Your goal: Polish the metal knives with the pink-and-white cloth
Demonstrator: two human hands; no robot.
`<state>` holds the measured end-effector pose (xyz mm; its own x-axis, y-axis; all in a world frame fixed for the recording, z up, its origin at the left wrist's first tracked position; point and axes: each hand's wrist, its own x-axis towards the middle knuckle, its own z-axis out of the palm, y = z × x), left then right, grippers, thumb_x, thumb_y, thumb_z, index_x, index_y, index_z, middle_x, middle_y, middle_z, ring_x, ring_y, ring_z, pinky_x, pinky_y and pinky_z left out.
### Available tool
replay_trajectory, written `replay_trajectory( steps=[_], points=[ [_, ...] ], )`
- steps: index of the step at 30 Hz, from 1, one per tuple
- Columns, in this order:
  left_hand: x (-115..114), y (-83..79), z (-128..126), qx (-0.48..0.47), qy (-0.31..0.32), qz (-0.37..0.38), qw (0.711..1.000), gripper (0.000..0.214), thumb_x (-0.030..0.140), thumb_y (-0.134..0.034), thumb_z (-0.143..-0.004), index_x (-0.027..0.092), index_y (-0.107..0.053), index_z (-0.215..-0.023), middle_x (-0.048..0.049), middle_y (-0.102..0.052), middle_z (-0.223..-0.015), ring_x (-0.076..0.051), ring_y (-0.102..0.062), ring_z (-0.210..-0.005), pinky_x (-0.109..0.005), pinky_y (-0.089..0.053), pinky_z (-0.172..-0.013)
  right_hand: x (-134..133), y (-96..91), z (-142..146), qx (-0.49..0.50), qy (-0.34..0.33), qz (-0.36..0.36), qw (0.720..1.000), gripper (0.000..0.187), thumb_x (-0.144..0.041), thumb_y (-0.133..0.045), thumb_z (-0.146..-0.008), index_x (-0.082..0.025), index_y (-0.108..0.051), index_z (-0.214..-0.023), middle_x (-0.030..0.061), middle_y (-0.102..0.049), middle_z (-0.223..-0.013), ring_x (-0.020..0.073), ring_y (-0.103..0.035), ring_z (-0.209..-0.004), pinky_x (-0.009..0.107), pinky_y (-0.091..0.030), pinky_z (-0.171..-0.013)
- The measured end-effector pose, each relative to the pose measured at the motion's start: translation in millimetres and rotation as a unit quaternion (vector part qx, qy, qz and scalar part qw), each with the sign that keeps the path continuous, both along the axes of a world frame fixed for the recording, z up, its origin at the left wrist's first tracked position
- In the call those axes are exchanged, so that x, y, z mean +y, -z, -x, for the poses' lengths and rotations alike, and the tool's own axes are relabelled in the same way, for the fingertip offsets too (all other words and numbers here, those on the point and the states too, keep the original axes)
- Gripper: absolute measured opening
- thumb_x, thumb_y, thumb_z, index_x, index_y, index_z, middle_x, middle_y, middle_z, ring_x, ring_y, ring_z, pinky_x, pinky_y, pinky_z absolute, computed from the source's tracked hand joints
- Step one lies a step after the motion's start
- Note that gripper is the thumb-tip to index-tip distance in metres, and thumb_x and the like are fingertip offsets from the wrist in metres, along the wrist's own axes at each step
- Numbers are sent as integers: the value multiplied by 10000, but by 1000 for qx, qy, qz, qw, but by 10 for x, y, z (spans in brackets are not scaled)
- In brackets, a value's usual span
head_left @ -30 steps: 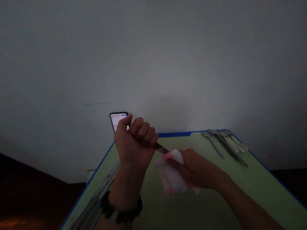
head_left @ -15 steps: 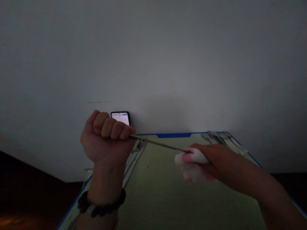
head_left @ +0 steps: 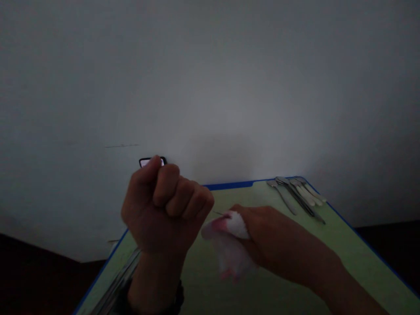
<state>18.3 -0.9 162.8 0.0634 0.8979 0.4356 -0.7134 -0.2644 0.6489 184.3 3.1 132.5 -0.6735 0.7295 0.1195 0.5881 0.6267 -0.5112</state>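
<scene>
Metal utensil (head_left: 218, 213) and all, the work is raised before a grey wall (head_left: 229, 87), above a pale green table (head_left: 269, 293) edged in blue. The right hand (head_left: 265, 229) is closed on a white-and-pink cloth (head_left: 231, 249); the left hand (head_left: 169, 205) is a tight fist around the utensil. Cutlery (head_left: 297, 192) lies at the far right corner — beyond the fist, a phone (head_left: 164, 161). Of the utensil, only a thin sliver shows — between fist and cloth.

A dim grey wall (head_left: 210, 87) backs a green table (head_left: 203, 284), the floor (head_left: 29, 280) seemingly dark.
</scene>
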Motion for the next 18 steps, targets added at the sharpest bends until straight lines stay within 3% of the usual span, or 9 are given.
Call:
replay_trajectory(
  steps=[3,7,10,14,18],
  points=[
    [18,-12,48,11,-5,28,1000,470,313,-214,-904,194,-131,-458,55,-34,-360,-107,-27,-314,-278,-127,-319,18,32,41,6,-12,12,1000,181,-284,-430,-865,-172,-558,-925,66,-661,-834,156,-595,-701,241,-376,-596],
    [17,-48,310,-18,-65,-48,997,447,276,-239,-920,190,-130,-495,68,-72,-395,-86,-27,-331,-260,-146,-322,139,69,-49,9,-26,13,1000,182,-243,-445,-849,-189,-571,-968,61,-658,-940,161,-595,-792,245,-396,-668],
    [46,-36,532,-46,-102,-56,992,412,227,-240,-919,185,-110,-529,65,-74,-442,-86,-41,-364,-249,-148,-342,234,86,-154,13,-23,14,1000,196,-218,-450,-841,-208,-587,-980,46,-657,-950,160,-589,-827,251,-403,-711],
    [85,-6,674,-80,-121,-17,989,382,158,-286,-874,179,-104,-539,61,-87,-437,-85,-77,-357,-246,-154,-342,278,53,-266,34,-19,53,998,184,-215,-455,-843,-225,-605,-949,16,-659,-899,119,-588,-713,201,-409,-606],
    [97,-30,623,-73,-114,-9,991,356,162,-344,-837,173,-204,-510,65,-199,-415,-67,-179,-356,-226,-208,-353,246,-24,-371,41,-42,108,992,212,-292,-421,-877,-218,-618,-903,-21,-629,-698,79,-535,-529,173,-375,-480]
  ],
)
